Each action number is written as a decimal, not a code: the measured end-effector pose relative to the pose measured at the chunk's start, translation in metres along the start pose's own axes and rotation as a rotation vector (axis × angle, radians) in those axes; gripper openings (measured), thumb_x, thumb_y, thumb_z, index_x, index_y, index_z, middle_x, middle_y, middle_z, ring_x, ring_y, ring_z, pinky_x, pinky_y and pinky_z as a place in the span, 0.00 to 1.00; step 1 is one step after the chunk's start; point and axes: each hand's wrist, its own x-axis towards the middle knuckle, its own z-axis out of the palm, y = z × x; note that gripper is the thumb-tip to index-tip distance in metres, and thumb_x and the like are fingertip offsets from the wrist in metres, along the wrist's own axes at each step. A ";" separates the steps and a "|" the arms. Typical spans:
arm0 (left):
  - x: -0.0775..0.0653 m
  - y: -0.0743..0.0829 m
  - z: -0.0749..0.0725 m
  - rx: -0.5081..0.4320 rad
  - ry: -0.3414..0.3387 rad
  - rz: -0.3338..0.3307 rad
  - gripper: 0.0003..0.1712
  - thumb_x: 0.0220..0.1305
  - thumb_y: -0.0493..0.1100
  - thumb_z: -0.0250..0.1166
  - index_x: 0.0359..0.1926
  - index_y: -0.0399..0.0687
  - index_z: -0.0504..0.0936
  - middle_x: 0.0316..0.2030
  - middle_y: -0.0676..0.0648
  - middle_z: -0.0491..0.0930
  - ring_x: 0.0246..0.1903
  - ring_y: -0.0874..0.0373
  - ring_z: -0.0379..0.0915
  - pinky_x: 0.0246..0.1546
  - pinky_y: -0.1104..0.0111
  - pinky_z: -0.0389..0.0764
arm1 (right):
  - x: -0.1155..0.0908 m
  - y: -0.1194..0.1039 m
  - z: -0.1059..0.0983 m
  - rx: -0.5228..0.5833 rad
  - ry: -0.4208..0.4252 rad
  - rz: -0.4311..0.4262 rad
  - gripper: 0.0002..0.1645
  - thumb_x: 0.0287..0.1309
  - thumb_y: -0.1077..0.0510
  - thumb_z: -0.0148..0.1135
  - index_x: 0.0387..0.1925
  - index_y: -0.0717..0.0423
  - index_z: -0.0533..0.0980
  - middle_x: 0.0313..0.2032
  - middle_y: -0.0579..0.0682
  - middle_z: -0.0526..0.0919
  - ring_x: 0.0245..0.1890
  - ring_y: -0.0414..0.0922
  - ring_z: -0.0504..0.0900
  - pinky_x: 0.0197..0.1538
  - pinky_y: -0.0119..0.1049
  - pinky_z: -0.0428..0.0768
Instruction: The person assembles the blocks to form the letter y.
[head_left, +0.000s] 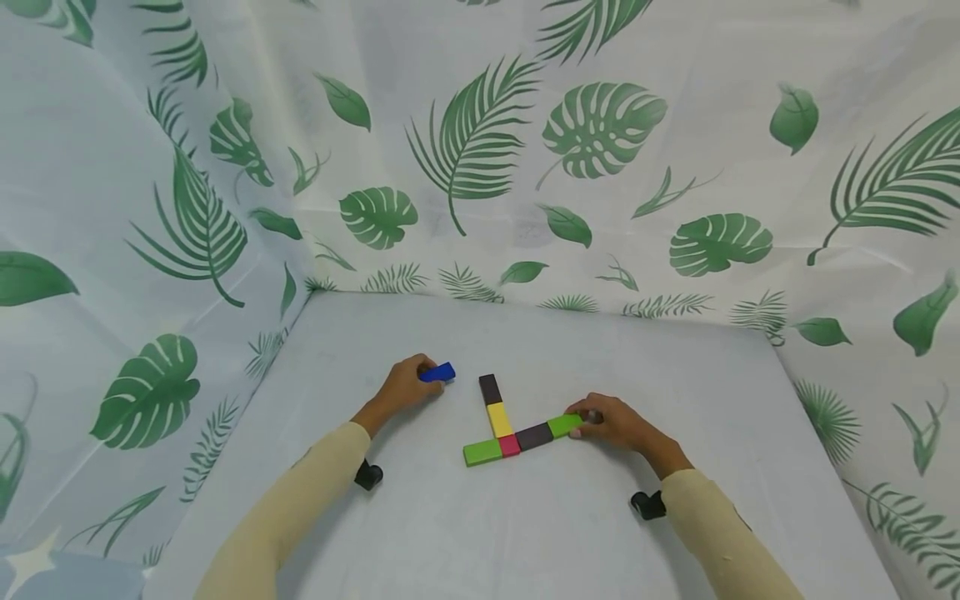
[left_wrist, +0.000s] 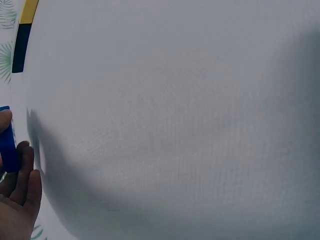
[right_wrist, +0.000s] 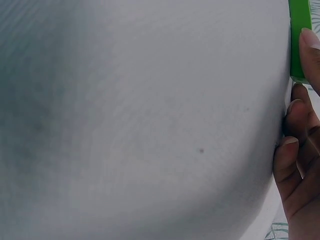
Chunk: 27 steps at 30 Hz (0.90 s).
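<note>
My left hand (head_left: 402,385) pinches a blue rectangular block (head_left: 441,372) between thumb and fingers, left of the block arrangement; the left wrist view catches the same blue block (left_wrist: 8,150) at its edge. My right hand (head_left: 617,421) grips the outer end of a green block (head_left: 562,426), which lies at the right end of a slanted row. Leftward along that row come a dark block (head_left: 535,436), a small red block (head_left: 508,445) and another green block (head_left: 482,452). From the red one a yellow block (head_left: 498,420) and a second dark block (head_left: 489,389) branch away from me.
All the blocks lie on a white-covered table (head_left: 525,533). Leaf-printed cloth (head_left: 510,167) hangs at the back and along both sides. A black wrist device (head_left: 369,475) sits beneath the left forearm, and another black device (head_left: 648,505) beneath the right.
</note>
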 end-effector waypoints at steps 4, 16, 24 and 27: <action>-0.002 0.001 0.001 -0.021 0.010 0.000 0.22 0.60 0.44 0.73 0.53 0.42 0.79 0.52 0.39 0.82 0.53 0.46 0.78 0.56 0.52 0.79 | -0.001 0.000 0.000 0.008 0.000 -0.001 0.23 0.56 0.48 0.73 0.54 0.45 0.82 0.38 0.42 0.77 0.37 0.43 0.70 0.41 0.35 0.70; -0.010 -0.002 -0.003 -0.054 0.034 0.054 0.21 0.60 0.42 0.73 0.53 0.42 0.80 0.48 0.40 0.83 0.43 0.51 0.78 0.46 0.58 0.80 | -0.001 0.000 -0.001 0.018 0.002 0.005 0.24 0.56 0.47 0.73 0.54 0.46 0.82 0.38 0.42 0.77 0.37 0.43 0.71 0.41 0.35 0.71; -0.018 -0.004 -0.006 -0.076 0.038 0.060 0.21 0.60 0.42 0.73 0.52 0.42 0.80 0.45 0.42 0.83 0.38 0.55 0.75 0.40 0.64 0.78 | -0.001 0.000 -0.001 0.025 -0.001 0.012 0.24 0.56 0.47 0.73 0.54 0.46 0.82 0.39 0.43 0.77 0.37 0.43 0.71 0.42 0.37 0.72; -0.021 -0.003 -0.006 -0.080 0.028 0.053 0.21 0.60 0.43 0.73 0.53 0.43 0.80 0.43 0.42 0.83 0.37 0.55 0.75 0.39 0.65 0.77 | 0.000 0.000 -0.001 0.022 -0.003 0.012 0.24 0.56 0.47 0.73 0.54 0.45 0.81 0.39 0.43 0.77 0.37 0.43 0.71 0.42 0.37 0.72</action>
